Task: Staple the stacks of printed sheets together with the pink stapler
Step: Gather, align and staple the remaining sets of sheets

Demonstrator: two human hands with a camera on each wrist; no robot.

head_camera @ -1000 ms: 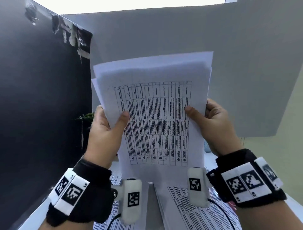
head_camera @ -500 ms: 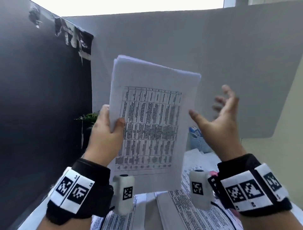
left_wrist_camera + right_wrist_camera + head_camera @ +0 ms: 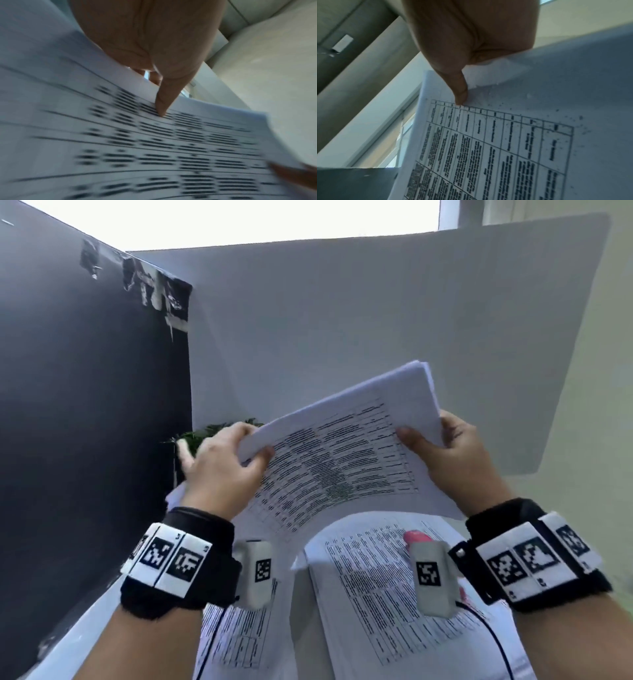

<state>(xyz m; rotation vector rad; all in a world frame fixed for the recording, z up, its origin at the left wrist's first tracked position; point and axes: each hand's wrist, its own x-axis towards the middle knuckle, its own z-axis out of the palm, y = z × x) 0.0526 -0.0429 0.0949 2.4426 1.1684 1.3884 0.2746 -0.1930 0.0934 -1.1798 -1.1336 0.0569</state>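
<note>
A stack of printed sheets (image 3: 337,460) with a table of text hangs in the air, turned on its side and sagging in the middle. My left hand (image 3: 222,470) pinches its left edge, thumb on top (image 3: 161,106). My right hand (image 3: 452,450) pinches the right edge, thumb on the printed face (image 3: 460,97). The same stack fills the left wrist view (image 3: 154,148) and the right wrist view (image 3: 505,142). The pink stapler (image 3: 416,537) lies below on the table, mostly hidden behind my right wrist camera.
More printed sheets (image 3: 370,587) lie on the table under my hands, another sheet (image 3: 236,635) to the left. A black panel (image 3: 85,405) stands at the left, a grey board (image 3: 342,337) behind. A green plant (image 3: 205,433) peeks out by the panel.
The stack has turned from upright to lying sideways. My right hand, off the paper half a second ago, has come back and pinches its right edge. My left hand shifted its hold.
</note>
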